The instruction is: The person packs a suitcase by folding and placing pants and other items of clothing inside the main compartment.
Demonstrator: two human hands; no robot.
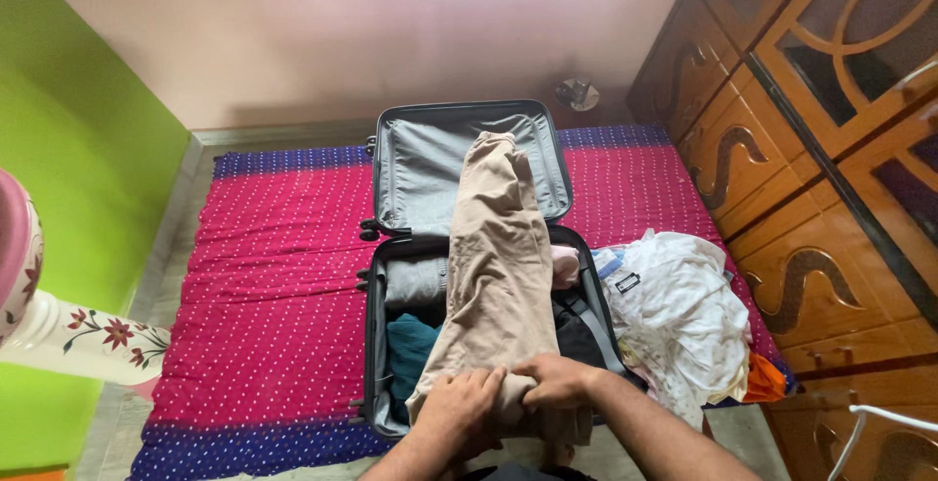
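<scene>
With the left hand (459,400) and right hand (559,379) pinching the beige trousers (498,266) at the near edge of the open suitcase (374,344), the far end could be left bunched on the lid if dragged.

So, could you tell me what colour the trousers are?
Beige trousers, clearest in the head view.

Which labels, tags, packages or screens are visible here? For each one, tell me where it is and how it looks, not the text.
Small tag: lies on the white clothes pile, right of the open suitcase; dark rectangle with a pale centre, tilted.
Flat packet: between the suitcase edge and the pile, mostly hidden; pale blue and white.
No screens or signs are visible.
Both hands, left hand and right hand, press on the beige trousers, away from the tag.
</scene>
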